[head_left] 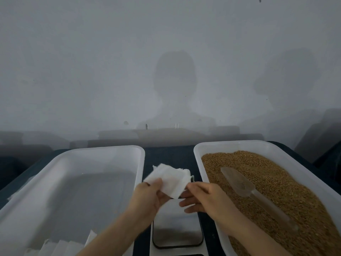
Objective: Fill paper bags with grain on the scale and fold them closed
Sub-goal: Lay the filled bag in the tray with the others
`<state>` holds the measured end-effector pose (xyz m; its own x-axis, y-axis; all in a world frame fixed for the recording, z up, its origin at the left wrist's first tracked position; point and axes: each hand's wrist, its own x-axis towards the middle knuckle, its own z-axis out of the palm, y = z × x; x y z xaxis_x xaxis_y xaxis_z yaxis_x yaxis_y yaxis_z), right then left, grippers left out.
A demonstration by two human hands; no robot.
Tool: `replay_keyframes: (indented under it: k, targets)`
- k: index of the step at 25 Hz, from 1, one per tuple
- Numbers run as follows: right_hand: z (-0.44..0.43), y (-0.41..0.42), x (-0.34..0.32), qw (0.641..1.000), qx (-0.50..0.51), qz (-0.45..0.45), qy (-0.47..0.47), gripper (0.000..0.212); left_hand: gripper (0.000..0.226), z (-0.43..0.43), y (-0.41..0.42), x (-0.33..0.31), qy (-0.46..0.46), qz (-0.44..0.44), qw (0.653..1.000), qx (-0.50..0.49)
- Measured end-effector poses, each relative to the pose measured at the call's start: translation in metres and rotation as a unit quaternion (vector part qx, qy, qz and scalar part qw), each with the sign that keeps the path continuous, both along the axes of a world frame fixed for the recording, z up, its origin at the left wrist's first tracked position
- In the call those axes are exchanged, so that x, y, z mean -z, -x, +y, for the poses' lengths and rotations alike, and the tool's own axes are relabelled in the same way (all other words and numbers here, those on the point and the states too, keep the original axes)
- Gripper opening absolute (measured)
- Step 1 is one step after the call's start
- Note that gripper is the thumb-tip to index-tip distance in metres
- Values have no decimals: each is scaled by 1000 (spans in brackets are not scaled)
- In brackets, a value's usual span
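A small white paper bag (170, 179) is held up above the scale (177, 230), which has a shiny steel platform and sits between two tubs. My left hand (147, 196) pinches the bag's lower left edge. My right hand (203, 197) pinches its lower right edge from the other side. Brown grain (276, 191) fills the white tub (198, 152) on the right, and a clear plastic scoop (245, 187) lies on the grain.
A large white tub (103, 150) stands on the left, with several flat white paper bags (60, 246) at its near end. Tubs and scale rest on a dark table (168, 156) against a grey wall.
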<state>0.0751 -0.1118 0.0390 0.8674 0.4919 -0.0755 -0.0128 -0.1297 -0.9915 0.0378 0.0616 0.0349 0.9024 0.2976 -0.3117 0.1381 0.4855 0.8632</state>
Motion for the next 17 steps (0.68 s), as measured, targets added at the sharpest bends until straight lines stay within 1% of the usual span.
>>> replay_keyframes:
  k: [1, 2, 4, 5, 6, 7, 8, 9, 10, 11, 12, 13, 14, 17]
  targets:
    - [0, 1, -1, 999, -13, 32, -19, 21, 20, -3, 6, 5, 11, 13, 1000, 15]
    - [0, 2, -2, 999, -16, 43, -23, 19, 23, -6, 10, 11, 18, 23, 999, 24]
    - [-2, 1, -2, 999, 5, 39, -8, 16, 30, -13, 13, 15, 10, 50, 998, 43]
    - [-4, 0, -1, 999, 21, 32, 0, 16, 37, -16, 14, 15, -21, 73, 996, 51]
    - [-5, -1, 0, 999, 36, 22, 7, 16, 48, -19, 15, 16, -75, 98, 991, 51]
    - [-6, -1, 0, 999, 50, 12, 11, 16, 58, -21, 16, 16, -142, 114, 982, 50]
    - [-7, -1, -1, 998, 60, 3, 16, 15, 64, -21, 17, 15, -211, 107, 970, 51]
    - [-7, -1, -1, 998, 64, -7, 24, 14, 61, -20, 18, 13, -285, 82, 954, 53]
    - [-7, -1, -1, 997, 64, -15, 34, 13, 53, -18, 19, 12, -362, 47, 929, 60]
    - [-6, -1, -2, 997, 61, -21, 45, 12, 39, -17, 20, 11, -431, 13, 900, 70]
    - [-5, -1, -2, 997, 55, -25, 53, 12, 26, -16, 20, 9, -477, -18, 874, 85]
    - [-5, -1, -2, 997, 49, -30, 60, 12, 17, -15, 20, 7, -498, -42, 860, 104]
    - [-4, -2, -3, 996, 44, -36, 67, 12, 11, -15, 21, 6, -497, -57, 857, 125]
    - [-1, 0, -4, 994, 38, -65, 81, 14, 9, -17, 23, 8, -441, -70, 880, 160]
